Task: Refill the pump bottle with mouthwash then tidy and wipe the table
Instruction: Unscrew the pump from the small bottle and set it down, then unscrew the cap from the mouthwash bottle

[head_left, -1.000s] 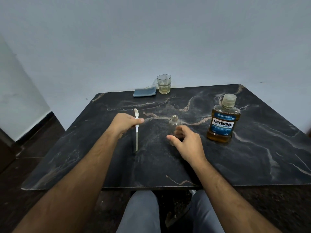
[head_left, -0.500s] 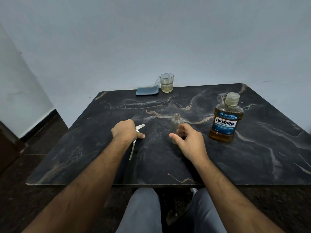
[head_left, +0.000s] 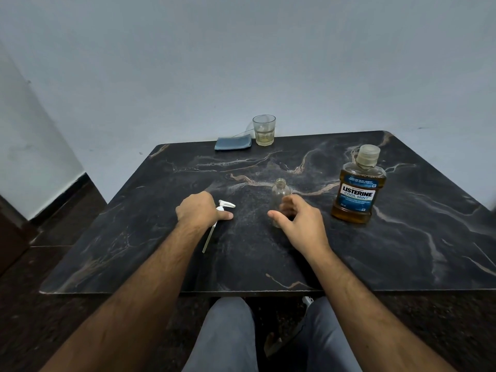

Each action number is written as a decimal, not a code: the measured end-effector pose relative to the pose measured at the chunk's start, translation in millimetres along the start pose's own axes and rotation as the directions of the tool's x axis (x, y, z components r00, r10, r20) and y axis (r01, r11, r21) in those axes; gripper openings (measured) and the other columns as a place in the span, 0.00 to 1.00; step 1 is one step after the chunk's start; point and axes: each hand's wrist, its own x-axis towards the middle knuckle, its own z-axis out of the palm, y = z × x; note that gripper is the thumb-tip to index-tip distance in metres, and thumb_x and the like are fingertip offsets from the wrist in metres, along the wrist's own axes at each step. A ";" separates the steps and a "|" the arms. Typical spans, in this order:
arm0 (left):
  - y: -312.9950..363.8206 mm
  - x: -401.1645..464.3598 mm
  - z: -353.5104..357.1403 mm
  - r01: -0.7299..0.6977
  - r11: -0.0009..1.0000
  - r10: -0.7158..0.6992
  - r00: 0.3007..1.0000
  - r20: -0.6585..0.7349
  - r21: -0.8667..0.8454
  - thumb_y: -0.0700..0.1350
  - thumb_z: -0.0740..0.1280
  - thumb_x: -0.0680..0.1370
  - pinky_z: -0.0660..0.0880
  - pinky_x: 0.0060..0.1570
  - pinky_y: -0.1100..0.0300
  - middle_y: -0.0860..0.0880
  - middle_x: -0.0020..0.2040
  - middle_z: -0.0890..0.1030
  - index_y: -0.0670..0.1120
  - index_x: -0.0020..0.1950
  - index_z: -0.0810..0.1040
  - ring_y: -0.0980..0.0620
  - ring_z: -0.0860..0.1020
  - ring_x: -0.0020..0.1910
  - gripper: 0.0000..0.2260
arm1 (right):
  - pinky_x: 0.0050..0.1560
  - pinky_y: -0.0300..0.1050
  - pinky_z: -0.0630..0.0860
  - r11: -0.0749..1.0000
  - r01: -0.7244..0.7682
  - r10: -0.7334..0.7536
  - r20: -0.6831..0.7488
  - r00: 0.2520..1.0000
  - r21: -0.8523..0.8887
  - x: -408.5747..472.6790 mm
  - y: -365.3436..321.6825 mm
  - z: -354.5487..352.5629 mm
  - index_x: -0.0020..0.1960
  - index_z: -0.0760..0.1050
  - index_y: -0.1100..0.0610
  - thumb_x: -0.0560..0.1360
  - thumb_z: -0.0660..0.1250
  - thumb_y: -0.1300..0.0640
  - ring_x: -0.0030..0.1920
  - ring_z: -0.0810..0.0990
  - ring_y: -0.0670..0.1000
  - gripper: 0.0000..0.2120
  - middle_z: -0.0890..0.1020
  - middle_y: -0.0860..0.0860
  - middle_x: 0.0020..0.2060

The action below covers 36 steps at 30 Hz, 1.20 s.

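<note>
A small clear pump bottle (head_left: 280, 191) stands uncapped near the middle of the dark marble table (head_left: 402, 251). My right hand (head_left: 302, 225) curls round its lower part, thumb on the left and fingers on the right. Its white pump head (head_left: 226, 204), with a long dip tube, lies on the table to the left. My left hand (head_left: 200, 213) rests on the table and grips the pump at its collar. A capped Listerine mouthwash bottle (head_left: 358, 187) with amber liquid stands upright to the right of my right hand.
A drinking glass (head_left: 264, 130) with a little yellowish liquid stands at the table's back edge, with a folded blue cloth (head_left: 233, 143) beside it on the left. A pale wall rises right behind the table. My knees are under the near edge.
My left hand has lowered the pump from upright to lying on the table, slightly nearer me. My right hand has stayed at the small bottle.
</note>
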 end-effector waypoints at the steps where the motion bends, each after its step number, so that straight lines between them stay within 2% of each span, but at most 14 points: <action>1: 0.2 -0.9 -0.7 -0.001 1.000 0.001 1.000 -0.001 -0.005 0.69 0.74 0.65 0.72 0.39 0.56 0.50 0.40 0.82 0.48 0.43 0.81 0.49 0.80 0.43 0.24 | 0.54 0.40 0.78 1.000 -0.001 0.001 0.000 1.000 0.001 0.1 -0.3 -0.2 0.58 0.77 0.51 0.70 0.75 0.44 0.49 0.81 0.41 0.20 0.82 0.42 0.47; 8: 10.4 -13.1 -6.7 -0.093 0.995 0.085 0.986 -0.145 -0.048 0.64 0.72 0.71 0.74 0.56 0.50 0.53 0.48 0.82 0.52 0.54 0.81 0.49 0.80 0.53 0.19 | 0.54 0.39 0.78 1.000 -0.001 0.001 0.003 1.000 0.011 -1.6 -2.7 -2.1 0.59 0.77 0.51 0.70 0.76 0.45 0.49 0.81 0.41 0.20 0.82 0.42 0.46; 11: 19.8 -17.8 -5.4 -0.230 0.946 0.186 0.962 -0.200 -0.229 0.57 0.72 0.75 0.77 0.54 0.54 0.54 0.50 0.84 0.52 0.57 0.81 0.52 0.81 0.52 0.15 | 0.55 0.39 0.77 0.999 -0.017 0.017 0.017 1.000 0.035 -1.9 -3.8 -2.9 0.60 0.77 0.51 0.70 0.76 0.45 0.49 0.81 0.41 0.22 0.82 0.42 0.46; 15: 36.7 -30.0 -1.3 -0.379 0.765 0.309 0.926 -0.218 -0.521 0.47 0.73 0.75 0.78 0.54 0.58 0.56 0.45 0.83 0.50 0.57 0.83 0.59 0.79 0.42 0.11 | 0.58 0.40 0.77 1.000 -0.022 0.022 0.051 0.998 -0.001 -4.4 -5.3 -5.7 0.63 0.77 0.53 0.69 0.78 0.49 0.52 0.80 0.42 0.25 0.83 0.45 0.52; 18: 42.6 -35.1 3.9 -0.413 0.709 0.362 0.909 -0.207 -0.571 0.45 0.74 0.73 0.77 0.55 0.60 0.57 0.46 0.83 0.50 0.59 0.82 0.60 0.79 0.41 0.14 | 0.58 0.38 0.73 1.000 -0.008 0.006 0.122 0.992 0.015 -7.1 -10.5 -13.5 0.69 0.72 0.52 0.68 0.79 0.50 0.55 0.78 0.42 0.33 0.81 0.46 0.58; 20: 44.8 -38.9 8.2 -0.420 0.713 0.372 0.905 -0.203 -0.562 0.44 0.74 0.73 0.77 0.54 0.61 0.58 0.47 0.82 0.51 0.59 0.82 0.59 0.80 0.44 0.15 | 0.59 0.39 0.71 0.999 -0.003 -0.001 0.127 0.992 0.032 -13.3 -11.8 -20.1 0.73 0.68 0.51 0.67 0.79 0.50 0.58 0.77 0.44 0.38 0.77 0.42 0.57; 23: 50.0 -48.0 17.7 -0.419 0.674 0.340 0.907 -0.248 -0.609 0.42 0.72 0.74 0.78 0.53 0.64 0.58 0.46 0.83 0.53 0.56 0.82 0.61 0.80 0.42 0.12 | 0.57 0.40 0.76 0.996 0.020 -0.014 -0.066 0.998 0.089 -26.5 -3.9 -31.9 0.71 0.70 0.52 0.69 0.78 0.50 0.54 0.79 0.43 0.34 0.78 0.43 0.56; 25: 55.4 -59.1 22.4 -0.416 0.655 0.302 0.909 -0.286 -0.630 0.42 0.70 0.75 0.74 0.48 0.73 0.58 0.45 0.82 0.52 0.54 0.82 0.63 0.78 0.40 0.09 | 0.51 0.39 0.79 0.984 0.067 -0.024 -0.249 0.968 0.165 -33.6 2.2 -42.9 0.62 0.76 0.52 0.71 0.76 0.53 0.48 0.81 0.43 0.21 0.82 0.47 0.50; 26: 58.2 -64.3 24.9 -0.411 0.643 0.276 0.912 -0.305 -0.646 0.42 0.70 0.76 0.74 0.46 0.73 0.57 0.44 0.82 0.52 0.54 0.81 0.64 0.78 0.40 0.09 | 0.48 0.38 0.79 0.979 0.097 -0.031 -0.341 0.940 0.178 -35.4 5.3 -49.7 0.56 0.77 0.52 0.72 0.75 0.55 0.45 0.82 0.44 0.15 0.82 0.47 0.46; 29: 64.6 -76.2 32.4 -0.411 0.565 0.170 0.906 -0.387 -0.715 0.42 0.68 0.77 0.78 0.49 0.63 0.56 0.44 0.82 0.51 0.55 0.81 0.61 0.78 0.40 0.09 | 0.43 0.47 0.79 0.983 0.135 -0.038 -0.573 0.819 0.128 -34.6 15.8 -75.2 0.47 0.75 0.53 0.73 0.74 0.55 0.39 0.79 0.47 0.09 0.80 0.51 0.42; 31: 68.7 -83.5 36.6 -0.434 0.511 0.103 0.888 -0.449 -0.742 0.42 0.69 0.77 0.78 0.46 0.61 0.56 0.43 0.82 0.52 0.53 0.81 0.60 0.79 0.40 0.07 | 0.47 0.54 0.78 0.991 0.090 -0.005 -0.644 0.765 0.099 -29.7 22.4 -91.9 0.50 0.73 0.55 0.72 0.74 0.53 0.41 0.77 0.47 0.13 0.77 0.52 0.47; 32: 71.3 -88.0 37.8 -0.459 0.484 0.089 0.873 -0.479 -0.745 0.42 0.69 0.77 0.78 0.45 0.61 0.56 0.43 0.82 0.52 0.52 0.81 0.60 0.79 0.40 0.07 | 0.50 0.54 0.78 0.994 0.052 0.026 -0.649 0.760 0.100 -25.5 27.0 -99.0 0.54 0.72 0.55 0.71 0.75 0.51 0.45 0.77 0.49 0.17 0.76 0.52 0.50; 34: 78.3 -97.1 38.9 -0.518 0.435 0.102 0.841 -0.531 -0.737 0.41 0.69 0.76 0.78 0.43 0.61 0.55 0.43 0.82 0.52 0.50 0.81 0.59 0.80 0.41 0.06 | 0.58 0.49 0.75 0.992 -0.031 0.095 -0.583 0.807 0.119 -13.5 36.2 -111.1 0.64 0.68 0.55 0.69 0.77 0.49 0.57 0.75 0.50 0.28 0.74 0.51 0.58; 36: 87.5 -104.2 38.5 -0.573 0.394 0.156 0.812 -0.562 -0.719 0.41 0.70 0.76 0.78 0.43 0.62 0.54 0.44 0.82 0.52 0.50 0.81 0.57 0.80 0.42 0.06 | 0.61 0.45 0.71 0.979 -0.080 0.153 -0.413 0.898 0.188 -0.5 41.9 -118.1 0.70 0.64 0.52 0.68 0.79 0.50 0.63 0.73 0.47 0.37 0.73 0.48 0.63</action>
